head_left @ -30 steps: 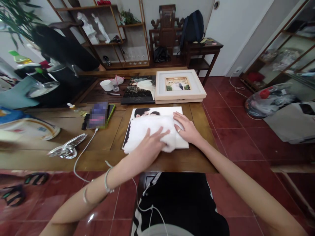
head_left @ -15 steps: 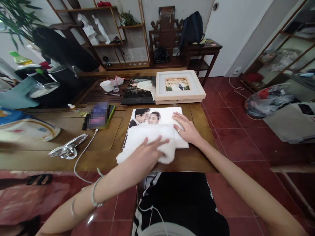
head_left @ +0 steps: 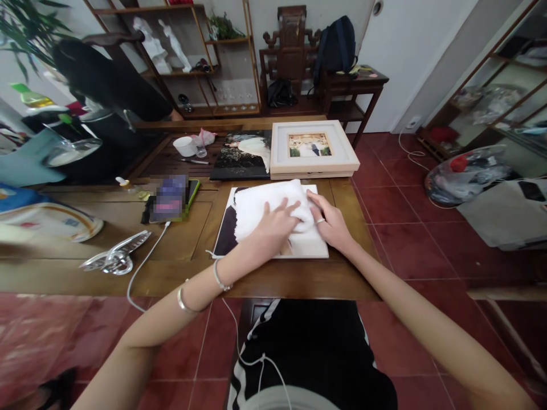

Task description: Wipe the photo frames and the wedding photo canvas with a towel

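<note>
A white-bordered photo panel (head_left: 308, 244) lies flat on the wooden table (head_left: 183, 228) in front of me. A white cloth (head_left: 260, 206) covers its upper half. My left hand (head_left: 273, 226) lies flat on the cloth with fingers stretched out. Beside it, my right hand (head_left: 331, 225), wearing a ring, rests with fingers flat on the panel's right edge, touching the cloth.
Behind the panel sit a white framed picture (head_left: 311, 149) and a dark photo print (head_left: 243, 155). A phone (head_left: 171, 199) on a white cable, a white cup (head_left: 185, 147) and a plate (head_left: 51, 223) lie to the left. Shelves and a chair stand at the back.
My left hand has slid the cloth away from me, from the panel's near edge up over its top half. My right hand has stayed on the right edge.
</note>
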Demonstrator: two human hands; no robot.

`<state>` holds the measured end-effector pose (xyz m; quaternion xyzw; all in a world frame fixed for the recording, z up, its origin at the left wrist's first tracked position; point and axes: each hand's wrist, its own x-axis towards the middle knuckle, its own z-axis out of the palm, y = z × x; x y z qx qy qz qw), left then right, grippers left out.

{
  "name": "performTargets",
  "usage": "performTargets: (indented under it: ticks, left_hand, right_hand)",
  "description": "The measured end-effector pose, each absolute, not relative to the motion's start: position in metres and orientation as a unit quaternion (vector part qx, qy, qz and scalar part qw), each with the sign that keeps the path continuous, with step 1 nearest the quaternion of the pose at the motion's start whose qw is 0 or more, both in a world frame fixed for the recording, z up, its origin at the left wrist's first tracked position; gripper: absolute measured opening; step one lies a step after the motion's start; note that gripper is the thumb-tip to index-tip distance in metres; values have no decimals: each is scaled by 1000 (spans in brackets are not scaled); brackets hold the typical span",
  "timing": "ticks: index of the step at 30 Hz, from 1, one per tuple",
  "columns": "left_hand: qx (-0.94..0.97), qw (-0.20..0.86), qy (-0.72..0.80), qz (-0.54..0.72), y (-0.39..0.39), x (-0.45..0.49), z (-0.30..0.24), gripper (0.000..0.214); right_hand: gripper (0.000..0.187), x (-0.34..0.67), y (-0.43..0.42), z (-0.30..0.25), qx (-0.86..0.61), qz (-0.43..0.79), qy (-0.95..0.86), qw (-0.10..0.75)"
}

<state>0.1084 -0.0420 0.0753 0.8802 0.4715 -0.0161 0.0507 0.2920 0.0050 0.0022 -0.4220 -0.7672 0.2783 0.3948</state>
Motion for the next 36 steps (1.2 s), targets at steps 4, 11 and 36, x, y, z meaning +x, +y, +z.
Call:
performTargets:
  ticks: [4,11,36]
  left_hand:
    - [902,-1,432,1,-83,121,73,34]
    - [945,-19,325,-21,-143,122,91,17]
    - [902,100,391,154,36,104,100,16]
  right_hand:
    - [45,291,4,3,-420,342,-716,440]
    - [41,290,0,6,-413,327,-739,420]
    - [31,289,4,-3,-382,224,-822,358]
